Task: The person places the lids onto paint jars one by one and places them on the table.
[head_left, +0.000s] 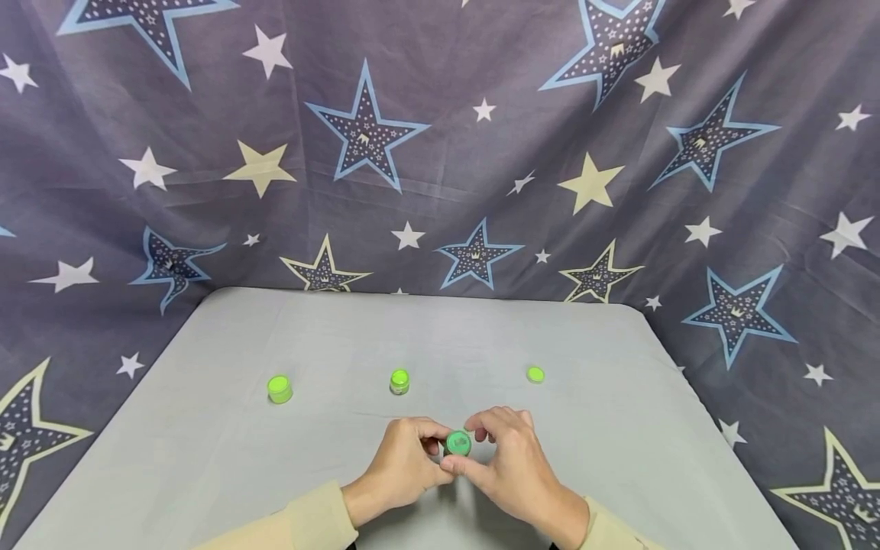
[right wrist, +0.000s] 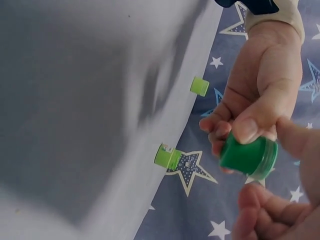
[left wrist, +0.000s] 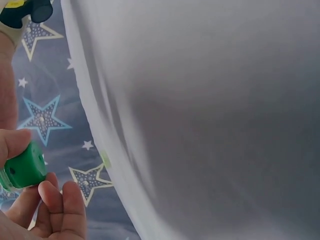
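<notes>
The fingers of the left hand [head_left: 406,463] grasp a small dark green jar [head_left: 457,444], the thumb pressing on its green body. The thumb and forefinger of the right hand [head_left: 514,464] close about the opposite, clear-rimmed end, so that the jar is gripped between both hands. It is held above the near part of the counter [head_left: 330,443], its round top, with a small darker mark, turned toward the head camera. Pale yellow sleeves [head_left: 316,518] cover both forearms.

Beyond the hands, three bright green objects stand well apart in a loose row: a lidded jar [head_left: 279,389] at the left; a smaller, labelled pot [head_left: 399,383] near the middle, upright; and a flat disc [head_left: 535,374] at the right, lying level. A pale grey cloth covers the counter. Behind it and at both sides hangs a dark curtain [head_left: 440,206] patterned with blue-edged, cream and white stars.
</notes>
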`<state>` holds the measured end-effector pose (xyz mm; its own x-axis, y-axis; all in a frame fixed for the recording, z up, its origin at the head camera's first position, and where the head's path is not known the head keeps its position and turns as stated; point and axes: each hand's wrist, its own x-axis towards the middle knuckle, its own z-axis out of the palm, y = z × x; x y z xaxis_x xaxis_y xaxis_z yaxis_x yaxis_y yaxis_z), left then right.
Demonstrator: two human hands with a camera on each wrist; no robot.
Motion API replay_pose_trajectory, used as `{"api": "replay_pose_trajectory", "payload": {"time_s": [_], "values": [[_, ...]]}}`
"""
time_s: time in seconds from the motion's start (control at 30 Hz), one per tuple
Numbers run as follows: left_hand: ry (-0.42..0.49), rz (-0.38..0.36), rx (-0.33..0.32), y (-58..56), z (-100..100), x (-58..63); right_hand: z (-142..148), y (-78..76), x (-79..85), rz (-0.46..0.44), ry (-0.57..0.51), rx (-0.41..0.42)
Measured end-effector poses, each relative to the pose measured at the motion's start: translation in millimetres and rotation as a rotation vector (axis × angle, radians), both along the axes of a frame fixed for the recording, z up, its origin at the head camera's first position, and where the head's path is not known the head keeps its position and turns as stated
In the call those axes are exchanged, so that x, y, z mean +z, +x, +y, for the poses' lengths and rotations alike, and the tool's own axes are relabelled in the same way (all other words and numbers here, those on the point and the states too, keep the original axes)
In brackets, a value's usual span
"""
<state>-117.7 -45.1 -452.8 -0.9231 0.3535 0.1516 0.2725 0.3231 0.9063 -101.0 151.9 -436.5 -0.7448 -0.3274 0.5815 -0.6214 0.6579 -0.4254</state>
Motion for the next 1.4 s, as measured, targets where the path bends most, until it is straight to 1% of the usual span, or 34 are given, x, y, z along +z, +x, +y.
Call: {"api": "replay_pose_trajectory", "payload": {"time_s": [0.13, 0.27, 0.4, 0.57, 0.73, 1.1, 1.4], "values": [[-0.013, 0.022, -0.001, -1.0, 0, -0.7, 5, -1.2, 0.7, -0.084, -0.045, 0.091], [-0.019, 0.018, -0.011, -1.5, -1, 0.1, 10, -2.7, 1.8, -0.134, -0.074, 0.167], [-0.017, 0.003, -0.021, -0.9, -2, 1.0, 11, -3.3, 1.8, -0.171, -0.086, 0.204], [-0.018, 0.001, -0.027, -1.1, -2, 0.5, 11, -3.3, 0.5, -0.217, -0.107, 0.220], [-0.025, 0.018, -0.027, -2.0, -2, -0.5, 11, -3.1, -0.4, -0.217, -0.118, 0.208], [-0.012, 0.003, -0.027, -2.6, -2, -0.7, 5, -1.9, -1.6, -0.193, -0.130, 0.081], [-0.008, 0.013, -0.013, -2.7, -2, -1.7, 4, -0.9, -3.2, -0.175, -0.151, 0.041]]}}
